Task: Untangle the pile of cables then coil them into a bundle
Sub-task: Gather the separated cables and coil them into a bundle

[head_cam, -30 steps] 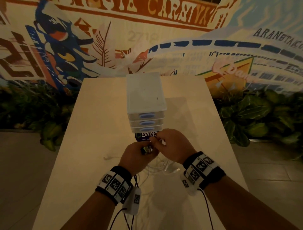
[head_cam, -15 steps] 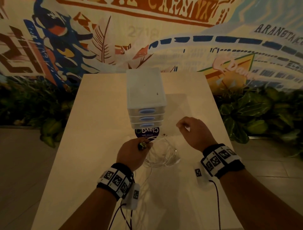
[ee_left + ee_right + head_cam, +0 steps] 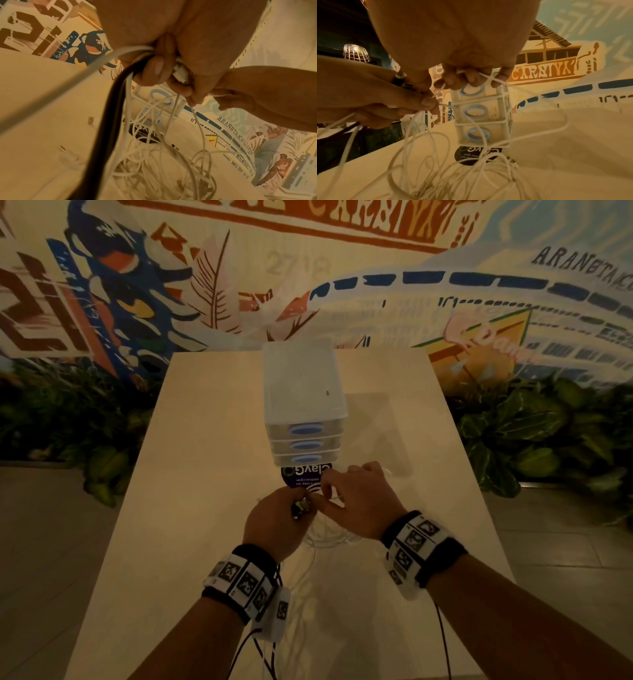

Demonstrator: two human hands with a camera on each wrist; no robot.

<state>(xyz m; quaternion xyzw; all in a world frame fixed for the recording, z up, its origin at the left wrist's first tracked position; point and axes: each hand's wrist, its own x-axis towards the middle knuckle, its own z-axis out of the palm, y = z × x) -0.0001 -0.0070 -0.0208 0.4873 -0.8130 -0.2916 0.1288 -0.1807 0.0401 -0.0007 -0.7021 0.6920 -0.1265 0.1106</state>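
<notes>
From my seat, bare table [image 3: 205, 460] lay open to the left and right of the hands. Straight ahead the way was blocked: a three-drawer plastic unit [image 3: 303, 405] stood upright just beyond my left hand [image 3: 274, 522] and right hand [image 3: 356, 501], a round dark sticker [image 3: 301, 475] flat at its foot. Beneath both hands, loose loops of white cables [image 3: 453, 169] cluttered the surface, and a dark cable [image 3: 106, 135] hung among them.

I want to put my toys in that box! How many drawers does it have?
3. The little drawer box stands on the table beyond the hands, with its drawers stacked: top, middle, bottom. Each has a blue oval handle.
</notes>
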